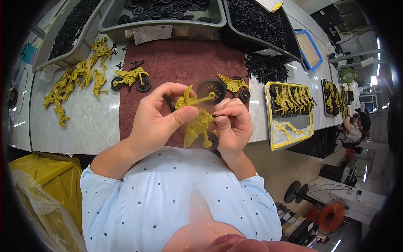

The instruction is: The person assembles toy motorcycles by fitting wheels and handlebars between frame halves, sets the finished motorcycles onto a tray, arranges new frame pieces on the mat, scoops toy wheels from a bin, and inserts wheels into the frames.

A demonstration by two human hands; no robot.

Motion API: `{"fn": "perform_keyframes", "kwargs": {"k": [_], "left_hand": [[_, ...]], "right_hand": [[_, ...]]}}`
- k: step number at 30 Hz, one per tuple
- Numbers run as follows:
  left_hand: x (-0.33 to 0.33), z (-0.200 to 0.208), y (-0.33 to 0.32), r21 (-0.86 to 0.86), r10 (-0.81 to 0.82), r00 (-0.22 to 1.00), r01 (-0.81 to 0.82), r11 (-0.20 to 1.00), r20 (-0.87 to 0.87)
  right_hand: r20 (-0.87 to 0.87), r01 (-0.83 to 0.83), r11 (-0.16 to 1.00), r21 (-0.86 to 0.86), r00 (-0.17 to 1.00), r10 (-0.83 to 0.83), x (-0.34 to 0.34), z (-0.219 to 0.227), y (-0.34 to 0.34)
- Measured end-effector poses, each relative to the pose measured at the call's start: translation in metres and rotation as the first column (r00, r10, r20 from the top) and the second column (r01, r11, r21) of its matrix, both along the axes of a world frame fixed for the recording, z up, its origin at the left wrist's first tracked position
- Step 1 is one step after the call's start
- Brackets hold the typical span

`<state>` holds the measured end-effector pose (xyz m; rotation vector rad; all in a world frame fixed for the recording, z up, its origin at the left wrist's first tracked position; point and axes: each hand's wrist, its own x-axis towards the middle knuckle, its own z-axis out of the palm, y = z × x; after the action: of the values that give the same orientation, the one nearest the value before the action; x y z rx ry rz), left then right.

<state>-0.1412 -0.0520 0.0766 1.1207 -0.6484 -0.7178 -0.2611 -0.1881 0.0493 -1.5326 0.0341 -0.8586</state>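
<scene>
- Head view, workbench: yellow toy motorbike (202, 120) held up betw. both hands, over red-brown cloth (184, 59), just in front of worker's light-blue shirt (168, 189).
- L hand (156, 115): thumb and fingers pinched on bike's upper end, nr the upper wheel (212, 92).
- R hand (232, 131): thumb and fingertips nearly together on a small black part (220, 115), its inner end toward bike's mid-body.
- Key relation: bike lies immed. L of R fingertips; long axis approx. top to bottom of view, i.e. across the black part's line. R hand nearer mid-body, L hand nearer upper end.
- Hard to make out: whether black part touches the body or sits in it, can't tell; lower wheel (214, 141) partly covered; bike's underside hidden; dark stub (168, 102) by L hand, attachment unclear.
</scene>
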Motion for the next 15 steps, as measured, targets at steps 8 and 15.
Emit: {"fn": "perform_keyframes", "kwargs": {"k": [8,15], "left_hand": [[0.002,-0.001,-0.001,-0.030,-0.073,0.979,0.069,0.997,-0.192],[0.001,-0.006,-0.001,-0.041,-0.080,0.961,0.072,0.997,-0.263]], "right_hand": [[0.083,-0.070,0.997,-0.037,0.994,0.073,0.005,0.000,-0.004],[0.112,-0.102,0.992,-0.079,0.988,0.111,0.007,-0.008,-0.014]]}}
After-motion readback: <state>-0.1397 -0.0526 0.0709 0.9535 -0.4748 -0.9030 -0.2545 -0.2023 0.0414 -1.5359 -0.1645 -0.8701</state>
